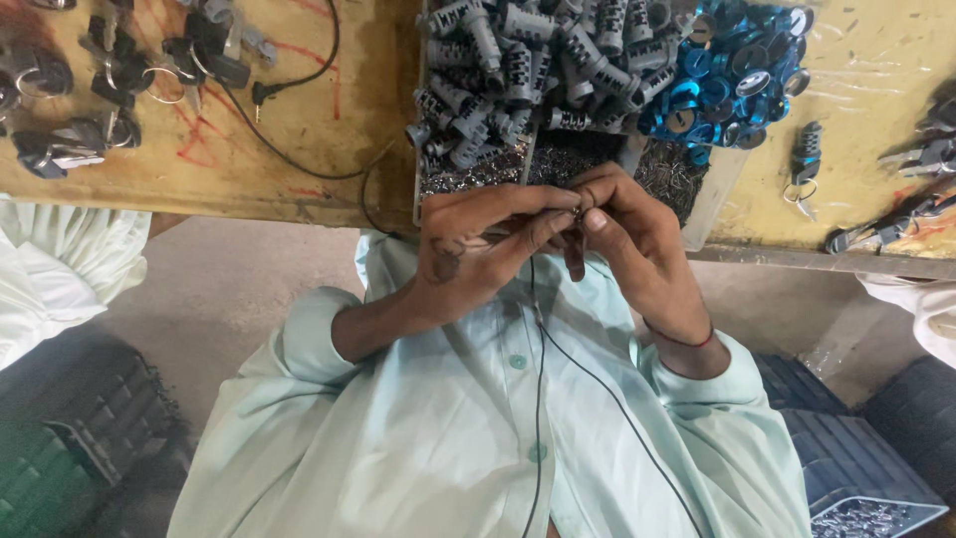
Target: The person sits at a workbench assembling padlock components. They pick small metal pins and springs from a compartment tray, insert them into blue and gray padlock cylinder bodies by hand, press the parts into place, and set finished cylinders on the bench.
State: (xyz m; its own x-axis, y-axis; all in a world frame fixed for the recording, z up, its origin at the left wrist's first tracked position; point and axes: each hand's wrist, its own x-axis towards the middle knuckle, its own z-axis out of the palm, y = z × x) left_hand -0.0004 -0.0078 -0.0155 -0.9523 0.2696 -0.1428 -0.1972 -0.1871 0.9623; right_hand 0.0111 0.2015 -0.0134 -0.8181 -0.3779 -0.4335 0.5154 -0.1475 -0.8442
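My left hand [476,244] and my right hand [632,239] meet at the bench edge, fingertips pinched together on a small metal part [578,202] that is mostly hidden between them. Just beyond the fingers lies a tray of tiny metal pieces [468,179]. Behind that sits a heap of grey lock cylinders [528,65] and, to its right, a pile of blue round caps [732,65].
The yellow wooden bench [299,120] holds keys on rings [110,70] at far left and a black cable [299,149]. Pliers and a cylinder with a ring [807,159] lie at right. A bin of small parts [866,513] stands at lower right. White sleeves of other people show at both sides.
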